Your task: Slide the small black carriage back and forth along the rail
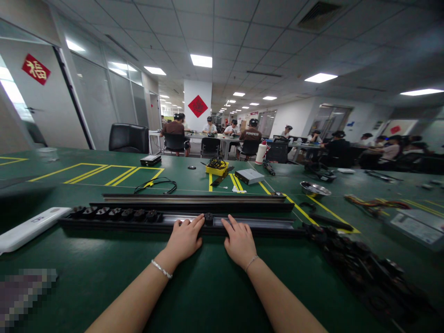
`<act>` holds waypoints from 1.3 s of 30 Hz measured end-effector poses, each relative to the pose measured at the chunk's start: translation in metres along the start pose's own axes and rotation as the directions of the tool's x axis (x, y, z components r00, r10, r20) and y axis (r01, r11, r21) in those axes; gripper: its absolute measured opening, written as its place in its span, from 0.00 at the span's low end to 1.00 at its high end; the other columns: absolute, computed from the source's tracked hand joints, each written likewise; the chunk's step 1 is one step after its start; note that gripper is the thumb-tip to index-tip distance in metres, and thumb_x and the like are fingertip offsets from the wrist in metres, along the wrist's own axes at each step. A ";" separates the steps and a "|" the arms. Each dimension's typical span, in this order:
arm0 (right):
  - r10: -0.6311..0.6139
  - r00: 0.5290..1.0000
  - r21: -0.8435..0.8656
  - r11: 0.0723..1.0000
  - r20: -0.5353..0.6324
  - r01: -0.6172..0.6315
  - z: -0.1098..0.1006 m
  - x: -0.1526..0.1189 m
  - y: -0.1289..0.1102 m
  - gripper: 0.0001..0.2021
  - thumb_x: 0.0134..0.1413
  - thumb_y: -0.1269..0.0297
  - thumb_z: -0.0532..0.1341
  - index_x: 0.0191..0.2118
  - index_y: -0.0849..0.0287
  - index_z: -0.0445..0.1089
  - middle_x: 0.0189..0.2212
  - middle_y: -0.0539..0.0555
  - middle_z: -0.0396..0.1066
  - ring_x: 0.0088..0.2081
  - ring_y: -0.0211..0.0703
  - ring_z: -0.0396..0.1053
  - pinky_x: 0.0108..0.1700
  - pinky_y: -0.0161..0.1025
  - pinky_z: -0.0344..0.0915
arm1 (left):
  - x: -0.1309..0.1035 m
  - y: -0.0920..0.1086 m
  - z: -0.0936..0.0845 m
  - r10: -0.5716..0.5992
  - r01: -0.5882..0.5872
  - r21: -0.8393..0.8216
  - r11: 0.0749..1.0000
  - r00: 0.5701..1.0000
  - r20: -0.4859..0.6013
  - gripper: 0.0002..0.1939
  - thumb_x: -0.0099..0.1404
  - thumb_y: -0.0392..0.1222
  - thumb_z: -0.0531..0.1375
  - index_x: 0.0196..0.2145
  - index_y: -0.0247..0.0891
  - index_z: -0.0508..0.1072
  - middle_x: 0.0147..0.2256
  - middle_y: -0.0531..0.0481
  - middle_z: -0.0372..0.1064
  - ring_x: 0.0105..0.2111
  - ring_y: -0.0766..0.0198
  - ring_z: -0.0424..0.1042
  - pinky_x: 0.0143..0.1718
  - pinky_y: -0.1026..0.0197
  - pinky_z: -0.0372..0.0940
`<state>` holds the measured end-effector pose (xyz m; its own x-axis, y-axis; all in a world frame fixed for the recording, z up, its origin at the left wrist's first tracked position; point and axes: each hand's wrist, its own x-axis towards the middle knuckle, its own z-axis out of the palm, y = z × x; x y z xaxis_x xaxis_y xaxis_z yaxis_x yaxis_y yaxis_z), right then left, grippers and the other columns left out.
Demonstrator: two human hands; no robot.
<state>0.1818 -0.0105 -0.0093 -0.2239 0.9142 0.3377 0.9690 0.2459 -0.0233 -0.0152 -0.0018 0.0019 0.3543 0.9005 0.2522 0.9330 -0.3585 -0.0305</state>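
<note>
Showed a single black module (208, 218) seated in the channel of the near rail (274, 223), between the left grip (183, 240) and the right grip (241, 243). Placed it just beside the left index fingertip (201, 220), without telling contact from a narrow gap, and slightly farther from the right index finger (227, 225). Presented both grips unclosed, with index fingers extended and other fingers loosely bent. Counted seven more black modules (127, 214) in a row toward the left end of the same rail; two long rails, including the far rail (187, 206) just behind; and two bracelets (162, 269), one per wrist. Included also one white case (34, 226) at left, one yellow tray (210, 170) of dark cable, one silver box (249, 176), one metal bowl (315, 188), one white bottle (261, 153) and, at right, a heap of dark parts (367, 268) too dim to count. Spread all these over a green counter (208, 291) marked with yellow lines (79, 172). Extended beyond into an office with ceiling lights (201, 60), glass partitions (92, 88), two large red diamond signs (197, 106), a black chair (129, 138) nearby and several people (251, 134) seated at farther tables.
</note>
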 end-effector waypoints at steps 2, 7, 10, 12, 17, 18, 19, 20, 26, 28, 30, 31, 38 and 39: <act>0.004 1.000 -0.006 1.000 0.005 -0.004 -0.001 0.000 0.000 0.27 0.49 0.66 0.52 0.58 0.48 0.54 0.60 0.51 0.50 0.49 0.45 0.57 0.52 0.43 0.44 | 0.000 0.000 0.000 0.007 -0.007 -0.003 1.000 1.000 -0.007 0.30 0.56 0.43 0.52 0.57 0.47 0.54 0.60 0.49 0.51 0.46 0.53 0.63 0.48 0.48 0.51; 0.004 1.000 -0.004 1.000 0.010 -0.004 -0.001 0.000 0.000 0.27 0.49 0.67 0.52 0.58 0.48 0.54 0.60 0.50 0.50 0.49 0.45 0.56 0.52 0.43 0.45 | 0.000 -0.001 0.000 0.009 -0.009 -0.007 1.000 1.000 -0.015 0.30 0.56 0.43 0.52 0.57 0.48 0.54 0.59 0.49 0.52 0.46 0.53 0.63 0.47 0.48 0.52; 0.002 1.000 0.013 1.000 0.005 -0.002 0.000 0.000 0.000 0.26 0.50 0.69 0.50 0.58 0.49 0.55 0.60 0.50 0.51 0.49 0.45 0.57 0.52 0.43 0.46 | 0.000 -0.001 0.000 0.006 -0.006 -0.009 1.000 1.000 -0.004 0.30 0.56 0.43 0.52 0.57 0.48 0.53 0.59 0.49 0.51 0.46 0.53 0.63 0.48 0.48 0.51; -0.001 1.000 0.021 1.000 -0.007 0.001 0.000 0.000 0.001 0.26 0.50 0.69 0.50 0.57 0.49 0.56 0.59 0.50 0.52 0.49 0.45 0.57 0.52 0.43 0.46 | 0.000 -0.001 0.001 0.008 -0.008 -0.005 1.000 1.000 -0.002 0.30 0.56 0.43 0.52 0.57 0.48 0.53 0.60 0.49 0.51 0.46 0.53 0.63 0.48 0.47 0.51; -0.006 1.000 0.017 1.000 -0.018 0.006 0.000 0.000 0.001 0.26 0.50 0.69 0.50 0.57 0.48 0.56 0.59 0.51 0.52 0.48 0.45 0.58 0.51 0.43 0.46 | 0.000 -0.001 0.002 0.018 -0.018 -0.002 1.000 1.000 -0.019 0.30 0.56 0.43 0.52 0.57 0.48 0.53 0.59 0.48 0.52 0.46 0.53 0.63 0.47 0.48 0.52; -0.004 1.000 0.014 1.000 -0.018 0.004 0.000 0.000 0.001 0.26 0.50 0.69 0.50 0.57 0.48 0.56 0.59 0.51 0.52 0.48 0.45 0.58 0.51 0.43 0.46 | 0.001 -0.001 0.002 0.018 -0.018 -0.002 1.000 1.000 -0.018 0.30 0.56 0.43 0.52 0.57 0.48 0.53 0.59 0.48 0.52 0.46 0.53 0.63 0.47 0.48 0.52; -0.003 1.000 0.010 1.000 -0.016 0.004 0.000 0.000 0.001 0.26 0.50 0.69 0.50 0.57 0.48 0.56 0.59 0.51 0.52 0.48 0.45 0.57 0.51 0.43 0.46 | 0.001 -0.001 0.002 0.018 -0.018 -0.003 1.000 1.000 -0.015 0.30 0.56 0.43 0.52 0.57 0.48 0.53 0.59 0.48 0.52 0.46 0.53 0.63 0.47 0.48 0.52; -0.004 1.000 0.004 1.000 -0.012 0.004 0.000 0.000 0.001 0.26 0.50 0.69 0.50 0.57 0.48 0.55 0.60 0.51 0.51 0.48 0.45 0.57 0.51 0.43 0.46 | 0.001 -0.001 0.001 0.017 -0.017 -0.002 1.000 1.000 -0.012 0.30 0.56 0.43 0.52 0.57 0.48 0.53 0.59 0.49 0.51 0.46 0.53 0.63 0.47 0.48 0.52; 0.005 1.000 -0.016 1.000 0.019 -0.004 0.001 0.001 0.001 0.27 0.50 0.69 0.50 0.58 0.48 0.54 0.60 0.51 0.50 0.48 0.45 0.57 0.52 0.44 0.45 | 0.001 0.000 0.001 0.016 -0.016 0.019 1.000 1.000 -0.011 0.30 0.56 0.43 0.52 0.58 0.48 0.53 0.60 0.50 0.51 0.45 0.55 0.64 0.46 0.49 0.52; 0.004 1.000 -0.016 1.000 0.019 -0.004 0.002 0.001 0.001 0.27 0.50 0.69 0.50 0.58 0.48 0.54 0.60 0.51 0.50 0.48 0.46 0.57 0.52 0.44 0.45 | 0.001 -0.001 0.001 0.017 -0.017 0.017 1.000 1.000 -0.012 0.31 0.56 0.43 0.52 0.57 0.48 0.53 0.59 0.49 0.51 0.45 0.55 0.64 0.46 0.49 0.52; -0.001 1.000 -0.010 1.000 0.011 0.001 0.002 0.001 0.001 0.27 0.50 0.68 0.50 0.58 0.48 0.54 0.60 0.51 0.50 0.48 0.46 0.57 0.52 0.44 0.45 | 0.001 -0.001 0.001 0.015 -0.015 0.014 1.000 1.000 -0.014 0.31 0.56 0.43 0.53 0.57 0.48 0.53 0.59 0.49 0.52 0.45 0.54 0.64 0.47 0.48 0.52; -0.003 1.000 -0.007 1.000 0.008 0.003 0.002 0.001 0.001 0.27 0.50 0.68 0.50 0.58 0.48 0.55 0.60 0.51 0.51 0.48 0.45 0.57 0.51 0.44 0.45 | 0.001 -0.001 0.001 0.014 -0.013 0.012 1.000 1.000 -0.016 0.30 0.56 0.43 0.53 0.57 0.49 0.53 0.59 0.49 0.52 0.45 0.54 0.64 0.47 0.48 0.52; -0.007 1.000 -0.004 1.000 0.002 0.007 0.003 0.000 0.002 0.27 0.51 0.68 0.50 0.58 0.48 0.54 0.60 0.51 0.50 0.48 0.45 0.57 0.52 0.43 0.45 | 0.001 -0.001 -0.001 0.017 -0.017 0.006 1.000 1.000 -0.008 0.30 0.56 0.43 0.52 0.57 0.49 0.53 0.60 0.50 0.51 0.45 0.55 0.64 0.46 0.48 0.53; -0.006 1.000 -0.004 1.000 0.004 0.006 0.003 0.000 0.002 0.27 0.51 0.68 0.50 0.58 0.48 0.54 0.60 0.51 0.50 0.48 0.46 0.57 0.52 0.44 0.45 | 0.001 0.000 -0.001 0.014 -0.014 0.005 1.000 1.000 -0.005 0.30 0.56 0.43 0.52 0.58 0.49 0.53 0.60 0.50 0.50 0.45 0.54 0.64 0.47 0.48 0.52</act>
<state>0.1833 -0.0088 -0.0125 -0.2297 0.9142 0.3339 0.9682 0.2497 -0.0179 -0.0153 -0.0009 0.0029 0.3670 0.8943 0.2561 0.9283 -0.3697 -0.0390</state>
